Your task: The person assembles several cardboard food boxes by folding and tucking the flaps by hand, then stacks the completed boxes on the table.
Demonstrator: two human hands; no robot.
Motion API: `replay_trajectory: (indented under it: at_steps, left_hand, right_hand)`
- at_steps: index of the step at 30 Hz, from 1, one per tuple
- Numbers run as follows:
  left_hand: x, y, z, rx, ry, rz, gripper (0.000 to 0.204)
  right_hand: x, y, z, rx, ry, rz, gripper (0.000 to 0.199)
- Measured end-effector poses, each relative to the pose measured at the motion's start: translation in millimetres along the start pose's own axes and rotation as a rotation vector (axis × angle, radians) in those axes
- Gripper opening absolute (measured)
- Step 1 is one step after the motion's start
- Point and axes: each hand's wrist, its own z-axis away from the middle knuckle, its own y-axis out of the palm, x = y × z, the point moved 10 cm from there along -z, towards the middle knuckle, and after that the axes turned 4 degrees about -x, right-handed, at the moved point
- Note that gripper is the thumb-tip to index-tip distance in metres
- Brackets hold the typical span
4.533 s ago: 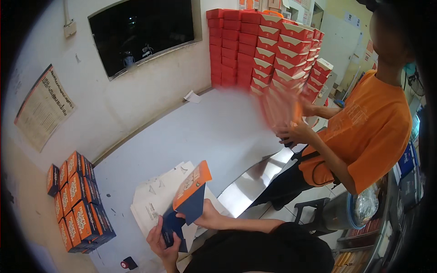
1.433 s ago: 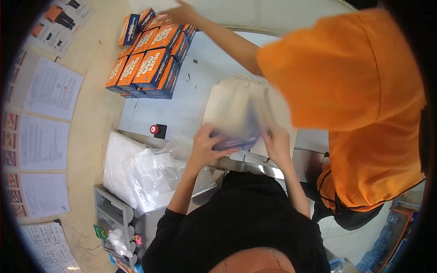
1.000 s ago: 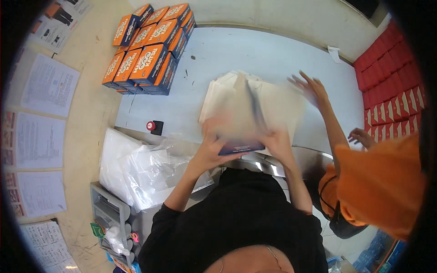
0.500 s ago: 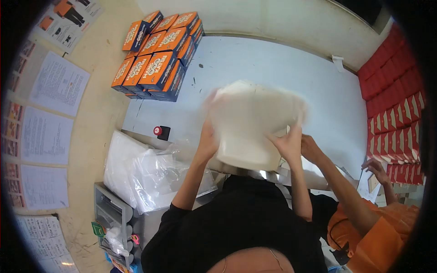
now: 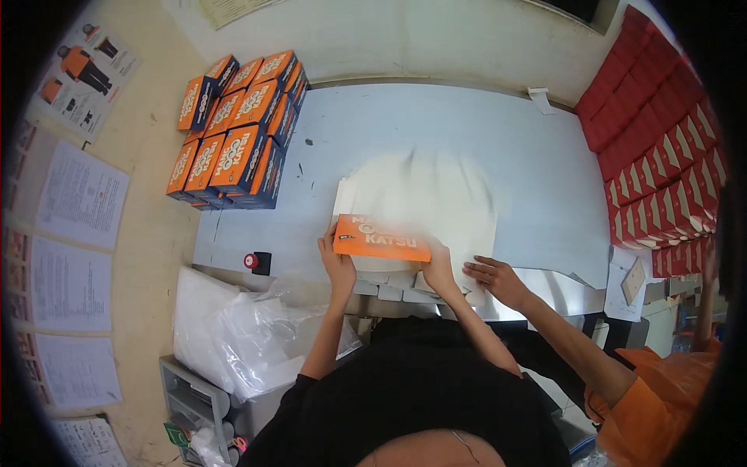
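Fingers (image 5: pixel 324 244) of the left hand (image 5: pixel 339 265) and right hand (image 5: pixel 440 269) grip opposite ends of an orange box (image 5: pixel 381 246), mid-frame over pale card (image 5: pixel 471 223). Folding it seems the step in hand; the next move likely calls for holding both ends square.

Extends widely as one pale blue surface (image 5: pixel 537 175). Carries, at left, stacked orange-and-blue boxes (image 5: pixel 235 131); near the front edge, a small red-and-black item (image 5: pixel 260 263); in the middle, white cardboard sheets (image 5: pixel 473 227); at right, piled red boxes (image 5: pixel 657 152); at back, a paper scrap (image 5: pixel 540 100).
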Motion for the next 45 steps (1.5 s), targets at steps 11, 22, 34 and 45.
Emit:
replay_trajectory:
  at_steps: [11,22,34,45]
  left_hand:
    - [-6.2,-3.7,-2.2,0.393,0.200,0.080,0.038]
    - [-5.4,9.2,22.7,0.708,0.160,0.097,0.059]
    - [7.7,6.4,29.6,0.664,0.090,-0.024,0.051]
    - [25.7,-9.9,0.9,0.386,0.226,0.224,0.050]
  right_hand:
    - [-6.2,25.8,14.5,0.300,-0.053,0.069,0.075]
    - [4.6,13.9,20.1,0.365,-0.229,0.356,0.068]
    - [-8.4,35.7,13.8,0.231,-0.515,0.442,0.056]
    - [35.4,39.2,15.1,0.247,-0.647,0.245,0.056]
